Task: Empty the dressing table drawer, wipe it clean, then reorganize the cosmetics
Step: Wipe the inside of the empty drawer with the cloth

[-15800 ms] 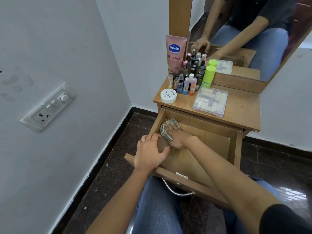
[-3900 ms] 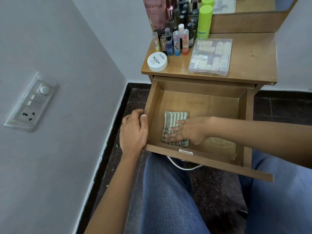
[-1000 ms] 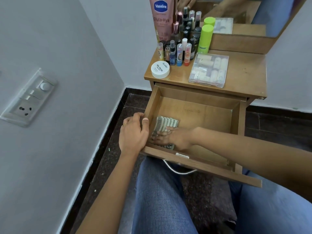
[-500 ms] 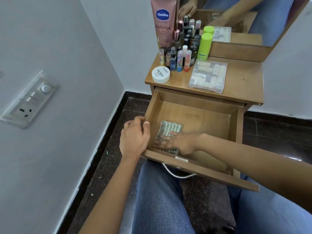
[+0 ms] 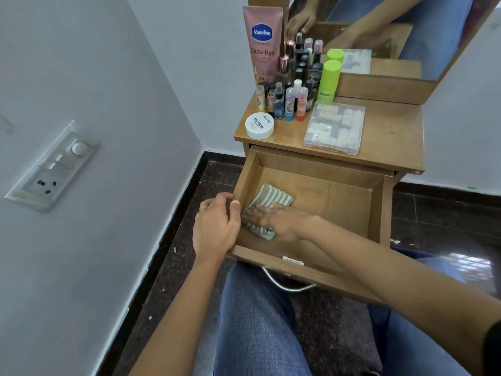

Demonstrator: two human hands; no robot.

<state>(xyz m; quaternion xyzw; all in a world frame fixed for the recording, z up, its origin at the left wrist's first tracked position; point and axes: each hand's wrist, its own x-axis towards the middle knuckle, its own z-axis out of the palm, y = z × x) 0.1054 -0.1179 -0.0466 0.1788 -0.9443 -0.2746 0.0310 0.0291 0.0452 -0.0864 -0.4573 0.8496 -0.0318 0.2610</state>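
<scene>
The wooden drawer [image 5: 377,207] is pulled out over my knees and holds only a green and white striped cloth [image 5: 271,198] at its near left corner. My right hand [image 5: 276,219] presses flat on the cloth with straight fingers. My left hand [image 5: 215,226] grips the drawer's left wall, thumb inside. On the table top [image 5: 390,131] stand a pink Vaseline tube [image 5: 262,47], several small bottles [image 5: 292,101], a green bottle [image 5: 329,81], a white round jar [image 5: 259,125] and a clear plastic box [image 5: 334,127].
A grey wall with a switch panel [image 5: 51,166] runs close along the left. A mirror [image 5: 393,31] stands behind the table top. The floor [image 5: 447,215] is dark tile. My jeans-clad knees [image 5: 257,321] are under the drawer front and its metal handle [image 5: 287,284].
My right hand has slid the cloth a little toward the drawer's left wall. My left hand has kept its grip on the drawer side.
</scene>
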